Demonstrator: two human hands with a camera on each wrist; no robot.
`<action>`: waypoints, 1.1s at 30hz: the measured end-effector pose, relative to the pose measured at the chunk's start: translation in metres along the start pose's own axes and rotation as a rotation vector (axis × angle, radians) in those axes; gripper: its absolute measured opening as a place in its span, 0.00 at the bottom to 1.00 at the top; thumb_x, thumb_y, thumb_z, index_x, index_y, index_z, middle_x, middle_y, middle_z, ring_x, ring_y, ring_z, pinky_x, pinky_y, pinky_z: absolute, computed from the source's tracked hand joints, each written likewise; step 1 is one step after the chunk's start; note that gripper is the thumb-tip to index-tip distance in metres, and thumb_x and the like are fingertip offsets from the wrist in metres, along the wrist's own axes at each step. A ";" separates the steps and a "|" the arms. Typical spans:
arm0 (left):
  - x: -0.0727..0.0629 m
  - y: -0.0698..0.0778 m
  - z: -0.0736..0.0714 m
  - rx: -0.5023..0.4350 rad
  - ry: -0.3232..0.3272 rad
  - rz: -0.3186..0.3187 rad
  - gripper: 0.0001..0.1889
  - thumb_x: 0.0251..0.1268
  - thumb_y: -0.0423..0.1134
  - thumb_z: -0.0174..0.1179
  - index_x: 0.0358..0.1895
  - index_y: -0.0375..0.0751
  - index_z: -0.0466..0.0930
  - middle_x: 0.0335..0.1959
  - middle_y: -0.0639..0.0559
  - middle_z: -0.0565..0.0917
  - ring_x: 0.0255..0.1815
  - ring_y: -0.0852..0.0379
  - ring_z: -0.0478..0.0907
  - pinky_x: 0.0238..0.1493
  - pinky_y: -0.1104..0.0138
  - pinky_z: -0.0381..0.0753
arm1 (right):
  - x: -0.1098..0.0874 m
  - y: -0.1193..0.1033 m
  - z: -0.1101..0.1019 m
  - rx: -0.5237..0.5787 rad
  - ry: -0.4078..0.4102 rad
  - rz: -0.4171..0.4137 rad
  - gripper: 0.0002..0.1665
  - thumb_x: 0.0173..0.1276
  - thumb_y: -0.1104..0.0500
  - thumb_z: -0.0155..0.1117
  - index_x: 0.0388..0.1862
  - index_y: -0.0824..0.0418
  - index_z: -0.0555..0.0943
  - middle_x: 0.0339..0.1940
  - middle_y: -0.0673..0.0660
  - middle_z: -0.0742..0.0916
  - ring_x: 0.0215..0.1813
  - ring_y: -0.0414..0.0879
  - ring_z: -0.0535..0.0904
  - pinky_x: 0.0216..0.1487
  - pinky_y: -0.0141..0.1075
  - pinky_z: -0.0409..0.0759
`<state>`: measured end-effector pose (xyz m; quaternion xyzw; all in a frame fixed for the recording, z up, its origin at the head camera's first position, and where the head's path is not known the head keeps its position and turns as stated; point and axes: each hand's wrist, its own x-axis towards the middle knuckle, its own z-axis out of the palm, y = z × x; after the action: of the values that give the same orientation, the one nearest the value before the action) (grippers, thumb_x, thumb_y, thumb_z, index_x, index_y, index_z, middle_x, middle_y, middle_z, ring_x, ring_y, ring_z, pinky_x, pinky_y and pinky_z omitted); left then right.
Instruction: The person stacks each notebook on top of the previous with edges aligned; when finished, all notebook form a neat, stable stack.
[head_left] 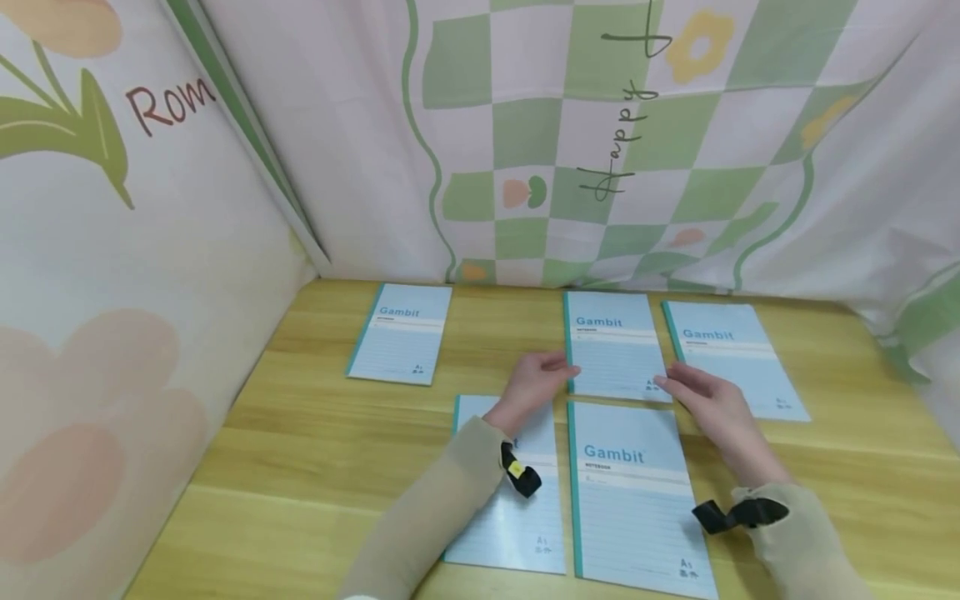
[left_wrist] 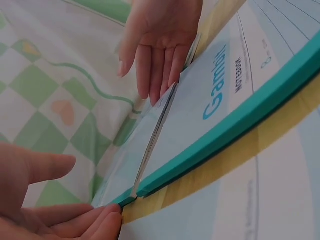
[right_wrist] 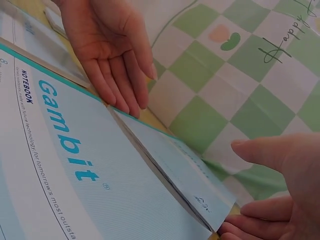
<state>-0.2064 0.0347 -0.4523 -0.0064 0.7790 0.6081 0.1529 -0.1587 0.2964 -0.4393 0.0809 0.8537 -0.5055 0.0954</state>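
Observation:
A pale blue Gambit notebook (head_left: 613, 357) with a green spine lies flat at the back middle of the table. My left hand (head_left: 534, 385) touches its spine edge, and my right hand (head_left: 712, 410) is at its opposite edge near the lower corner. Both wrist views show extended fingers along the edges and raised thumbs, with neither hand wrapped round anything. Directly in front lies another Gambit notebook (head_left: 633, 517), its top edge close to the first one's bottom edge. My left forearm partly covers a third notebook (head_left: 517, 508) beside it.
One more notebook (head_left: 401, 333) lies apart at the back left, and another (head_left: 738, 358) sits at the back right, beyond my right hand. A patterned curtain (head_left: 600, 150) rises behind the wooden table (head_left: 300, 467); a printed cloth wall (head_left: 112, 333) stands at left.

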 end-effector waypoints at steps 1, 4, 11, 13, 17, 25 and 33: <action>0.000 0.000 0.002 -0.004 0.012 -0.004 0.25 0.71 0.48 0.66 0.67 0.43 0.78 0.56 0.55 0.85 0.59 0.57 0.79 0.61 0.61 0.78 | 0.000 0.000 0.000 0.003 -0.004 0.007 0.57 0.72 0.31 0.59 0.82 0.66 0.53 0.79 0.68 0.63 0.78 0.67 0.54 0.73 0.64 0.57; 0.000 0.000 0.005 -0.018 0.043 -0.009 0.25 0.71 0.46 0.66 0.67 0.43 0.78 0.56 0.54 0.85 0.59 0.57 0.79 0.60 0.62 0.78 | 0.001 -0.001 0.000 0.004 -0.013 0.017 0.57 0.71 0.31 0.60 0.83 0.65 0.51 0.79 0.68 0.63 0.78 0.67 0.54 0.73 0.64 0.57; -0.001 0.004 0.008 -0.070 0.071 -0.025 0.27 0.72 0.47 0.65 0.70 0.44 0.76 0.58 0.54 0.83 0.61 0.57 0.78 0.60 0.62 0.78 | 0.001 -0.003 0.000 0.003 -0.012 -0.003 0.57 0.72 0.32 0.60 0.82 0.66 0.51 0.79 0.68 0.64 0.79 0.66 0.54 0.74 0.63 0.56; -0.001 0.006 0.010 -0.082 0.074 -0.032 0.26 0.72 0.47 0.65 0.69 0.44 0.76 0.59 0.54 0.83 0.61 0.57 0.78 0.61 0.62 0.78 | 0.000 -0.002 -0.001 0.007 -0.011 -0.006 0.57 0.72 0.32 0.60 0.82 0.66 0.52 0.79 0.68 0.64 0.79 0.66 0.54 0.74 0.62 0.56; 0.001 0.009 0.017 -0.095 0.058 -0.046 0.23 0.72 0.43 0.65 0.67 0.43 0.78 0.55 0.53 0.85 0.55 0.58 0.81 0.56 0.62 0.81 | 0.000 -0.002 -0.002 0.011 -0.016 -0.010 0.57 0.71 0.32 0.61 0.82 0.65 0.51 0.79 0.68 0.64 0.79 0.65 0.53 0.74 0.62 0.56; -0.001 0.013 0.030 -0.250 -0.005 -0.124 0.18 0.74 0.34 0.60 0.64 0.39 0.78 0.39 0.52 0.85 0.36 0.57 0.86 0.44 0.65 0.86 | 0.000 -0.003 -0.005 0.012 -0.007 0.007 0.58 0.71 0.31 0.60 0.83 0.65 0.51 0.79 0.68 0.62 0.79 0.66 0.53 0.73 0.62 0.57; -0.002 0.011 0.035 -0.341 -0.050 -0.131 0.17 0.74 0.34 0.60 0.63 0.37 0.77 0.36 0.48 0.85 0.34 0.52 0.87 0.40 0.63 0.87 | 0.000 0.005 -0.011 -0.006 0.012 0.005 0.57 0.71 0.31 0.59 0.82 0.65 0.51 0.78 0.70 0.63 0.78 0.68 0.53 0.72 0.64 0.58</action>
<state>-0.1986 0.0700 -0.4488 -0.0680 0.6585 0.7200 0.2082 -0.1583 0.3082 -0.4380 0.0855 0.8556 -0.5022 0.0917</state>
